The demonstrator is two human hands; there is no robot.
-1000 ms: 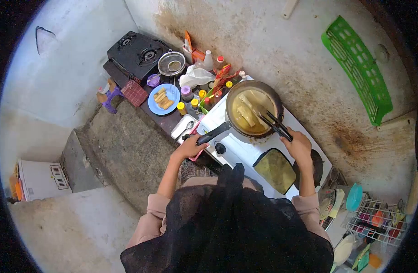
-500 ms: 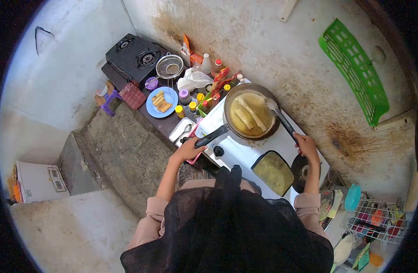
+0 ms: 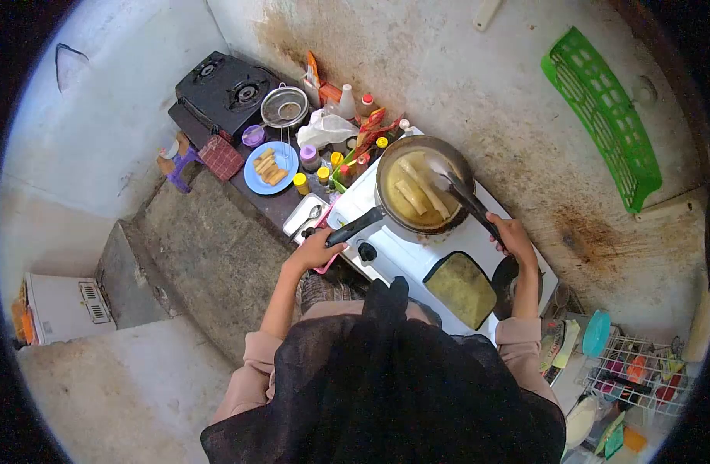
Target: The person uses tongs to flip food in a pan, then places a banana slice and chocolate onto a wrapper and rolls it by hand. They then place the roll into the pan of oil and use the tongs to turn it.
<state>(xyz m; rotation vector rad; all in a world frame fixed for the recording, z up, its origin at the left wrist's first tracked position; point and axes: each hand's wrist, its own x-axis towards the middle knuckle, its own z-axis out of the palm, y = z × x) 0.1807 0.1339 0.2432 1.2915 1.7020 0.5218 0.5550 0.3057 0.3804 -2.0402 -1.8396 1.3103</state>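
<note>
My left hand (image 3: 317,250) is closed around the black handle of a deep frying pan (image 3: 387,195) on the white stove (image 3: 405,259). Inside the pan, pale rolls (image 3: 410,196) lie in yellowish bubbling oil; they look like spring rolls. My right hand (image 3: 513,236) grips a black-handled spatula (image 3: 472,204), its head over the right side of the pan at the oil, partly blurred. Left of the stove stands a light blue plate (image 3: 288,179) with several browned rolls (image 3: 268,166) on it.
A square green cloth pad (image 3: 461,290) lies on the stove beside a dark burner (image 3: 506,282). Bottles and yellow-capped jars (image 3: 301,184) crowd the counter, with a wire strainer (image 3: 284,107) and a black two-burner stove (image 3: 227,89) behind. A wire rack (image 3: 641,373) stands at right.
The spatula head has moved left and further over the oil, with my right hand following slightly up. My left hand keeps holding the pan handle. The whole view has shifted a little.
</note>
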